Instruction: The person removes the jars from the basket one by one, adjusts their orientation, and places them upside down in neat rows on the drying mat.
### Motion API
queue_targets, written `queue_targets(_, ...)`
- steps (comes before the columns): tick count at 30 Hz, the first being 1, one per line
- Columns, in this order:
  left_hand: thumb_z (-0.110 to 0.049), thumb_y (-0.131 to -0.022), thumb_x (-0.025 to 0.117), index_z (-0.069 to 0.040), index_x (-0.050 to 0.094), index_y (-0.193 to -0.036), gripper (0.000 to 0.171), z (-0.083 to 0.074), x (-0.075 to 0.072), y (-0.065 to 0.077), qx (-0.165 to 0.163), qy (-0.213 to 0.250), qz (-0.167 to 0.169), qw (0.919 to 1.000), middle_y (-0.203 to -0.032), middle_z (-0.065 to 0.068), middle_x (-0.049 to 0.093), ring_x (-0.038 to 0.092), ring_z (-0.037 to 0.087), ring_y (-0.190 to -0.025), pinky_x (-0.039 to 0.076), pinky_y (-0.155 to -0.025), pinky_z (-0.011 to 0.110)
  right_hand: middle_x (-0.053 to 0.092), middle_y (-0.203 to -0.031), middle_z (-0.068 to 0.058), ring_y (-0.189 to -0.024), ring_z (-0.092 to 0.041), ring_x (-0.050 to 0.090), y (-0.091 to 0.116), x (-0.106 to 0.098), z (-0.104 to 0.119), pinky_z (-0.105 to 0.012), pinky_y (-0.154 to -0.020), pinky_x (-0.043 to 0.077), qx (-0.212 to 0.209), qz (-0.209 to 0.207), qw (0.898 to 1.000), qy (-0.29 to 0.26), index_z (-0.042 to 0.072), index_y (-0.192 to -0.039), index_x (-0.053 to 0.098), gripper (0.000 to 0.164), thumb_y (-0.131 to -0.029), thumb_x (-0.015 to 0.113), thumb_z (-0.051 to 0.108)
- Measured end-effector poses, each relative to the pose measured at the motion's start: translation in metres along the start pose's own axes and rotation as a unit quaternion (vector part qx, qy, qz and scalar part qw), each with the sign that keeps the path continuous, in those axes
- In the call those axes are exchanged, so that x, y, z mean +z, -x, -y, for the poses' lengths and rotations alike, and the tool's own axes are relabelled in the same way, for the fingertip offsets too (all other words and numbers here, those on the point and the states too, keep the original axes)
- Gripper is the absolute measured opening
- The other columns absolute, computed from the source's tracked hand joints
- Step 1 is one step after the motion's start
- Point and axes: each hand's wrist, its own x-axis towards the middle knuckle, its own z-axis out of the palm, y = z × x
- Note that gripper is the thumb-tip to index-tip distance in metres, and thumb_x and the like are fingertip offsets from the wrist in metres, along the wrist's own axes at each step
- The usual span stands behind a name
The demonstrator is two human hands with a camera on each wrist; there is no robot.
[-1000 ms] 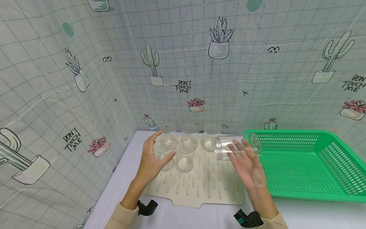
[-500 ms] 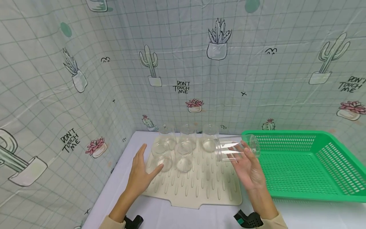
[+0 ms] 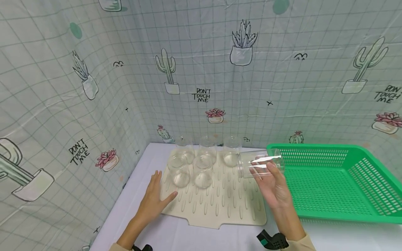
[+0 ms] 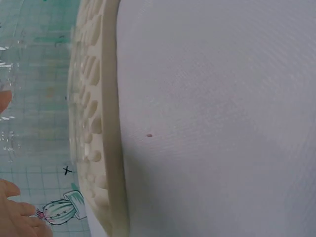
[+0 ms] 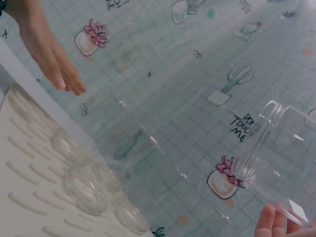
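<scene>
My right hand [image 3: 276, 190] grips a clear, threaded-neck jar [image 3: 246, 163], fingers behind it and thumb in front. The jar lies sideways in the air, mouth to the left, over the right part of a cream ridged drying mat [image 3: 220, 211]. In the right wrist view the jar's neck [image 5: 254, 148] shows, with my fingertips [image 5: 266, 219] below it. At the mat's left edge my left hand [image 3: 152, 202] is spread, holding nothing. Ahead of it stand several clear jars: two in the front, a left jar [image 3: 180, 176] and a right jar [image 3: 203, 176], and three behind.
A green perforated basket [image 3: 333, 216] stands right of the mat, its left end behind the held jar. White cloth [image 3: 182, 237] covers the table. A patterned curtain [image 3: 267, 80] rises close behind the jars and along the left side.
My left hand has drawn back from the front left jar, toward me and to the left. My right hand stays nearly in place with its jar, turning it slightly.
</scene>
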Motion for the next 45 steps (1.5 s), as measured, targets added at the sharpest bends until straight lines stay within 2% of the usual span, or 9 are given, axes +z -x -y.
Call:
queue_targets(6,-0.053,-0.095,0.062,0.006,0.01,-0.157,0.1,0.008,0.008,0.003,-0.026,-0.01,0.065,0.9975,-0.163,0.026,0.005,0.0,0.046,-0.149,0.013,-0.114,0.064,0.062,-0.119,-0.011,-0.124,-0.032,0.055,-0.001,-0.001,-0.003,-0.041,-0.107,0.042,0.004,-0.016,1.0,0.023,0.008,-0.112,0.062,0.015,-0.1,0.054,0.009)
queue_targets(9,-0.051,-0.095,0.063,0.006,0.012,-0.157,0.099,0.011,0.011,0.006,-0.028,-0.012,0.093,0.9952,-0.162,0.028,0.006,-0.001,0.045,-0.149,0.012,-0.115,0.064,0.061,-0.119,-0.011,-0.126,-0.032,0.053,-0.002,-0.002,-0.006,-0.041,-0.108,0.042,0.012,-0.029,0.999,0.035,0.009,-0.11,0.062,0.012,-0.1,0.054,0.009)
queue_targets(13,-0.051,-0.095,0.063,0.008,0.014,-0.156,0.098,0.014,0.015,0.007,-0.019,-0.022,0.123,0.992,-0.161,0.03,0.006,-0.001,0.046,-0.148,0.009,-0.116,0.061,0.055,-0.124,-0.011,-0.125,-0.029,0.054,-0.003,-0.002,-0.009,-0.039,-0.107,0.042,0.026,-0.039,0.998,0.051,0.011,-0.114,0.056,0.014,-0.1,0.054,0.011)
queue_targets(21,-0.051,-0.094,0.063,0.01,0.023,-0.153,0.093,0.012,0.019,0.008,0.0,-0.045,0.128,0.9908,-0.159,0.033,0.013,0.004,0.049,-0.147,0.009,-0.117,0.062,0.048,-0.131,-0.009,-0.127,-0.027,0.05,-0.005,-0.003,-0.012,-0.036,-0.106,0.043,0.045,-0.052,0.994,0.084,0.012,-0.131,0.036,0.034,-0.101,0.052,0.015)
queue_targets(30,-0.05,-0.095,0.062,0.011,0.026,-0.152,0.09,0.013,0.021,0.01,0.015,-0.079,0.133,0.9878,-0.158,0.034,0.015,0.006,0.05,-0.147,0.01,-0.117,0.061,0.062,-0.113,-0.005,-0.113,-0.023,0.062,-0.008,-0.002,-0.014,-0.036,-0.101,0.047,0.033,-0.067,0.992,0.099,0.012,-0.12,0.043,0.021,-0.102,0.051,0.006)
queue_targets(37,-0.051,-0.097,0.058,0.012,0.025,-0.152,0.09,0.017,0.024,0.011,0.02,-0.092,0.138,0.9859,-0.158,0.034,0.013,0.005,0.049,-0.147,0.009,-0.117,0.061,0.056,-0.116,-0.005,-0.106,-0.013,0.062,-0.014,0.004,-0.02,-0.033,-0.098,0.049,0.034,-0.129,0.974,0.181,0.011,-0.132,0.037,0.047,-0.094,0.062,0.002)
queue_targets(40,-0.051,-0.097,0.057,0.012,0.025,-0.152,0.089,0.017,0.024,0.011,0.023,-0.095,0.139,0.9855,-0.159,0.034,0.012,0.004,0.048,-0.147,0.01,-0.117,0.061,0.055,-0.117,-0.008,-0.101,-0.012,0.063,-0.017,0.005,-0.025,-0.032,-0.095,0.05,0.025,-0.141,0.965,0.218,0.01,-0.133,0.038,0.051,-0.091,0.065,-0.004)
queue_targets(42,-0.051,-0.098,0.056,0.012,0.025,-0.152,0.089,0.017,0.024,0.011,0.026,-0.097,0.138,0.9854,-0.159,0.034,0.012,0.004,0.048,-0.147,0.01,-0.117,0.06,0.054,-0.119,-0.011,-0.099,-0.012,0.062,-0.018,0.005,-0.028,-0.029,-0.094,0.049,0.021,-0.142,0.957,0.252,0.009,-0.134,0.038,0.054,-0.09,0.065,-0.005)
queue_targets(45,-0.05,-0.098,0.056,0.013,0.025,-0.151,0.088,0.017,0.024,0.011,0.029,-0.097,0.137,0.9853,-0.159,0.034,0.012,0.003,0.048,-0.147,0.01,-0.117,0.06,0.05,-0.129,-0.014,-0.107,-0.014,0.058,-0.018,0.005,-0.032,-0.024,-0.093,0.046,0.025,-0.14,0.937,0.32,0.006,-0.142,0.036,0.064,-0.089,0.07,0.0)
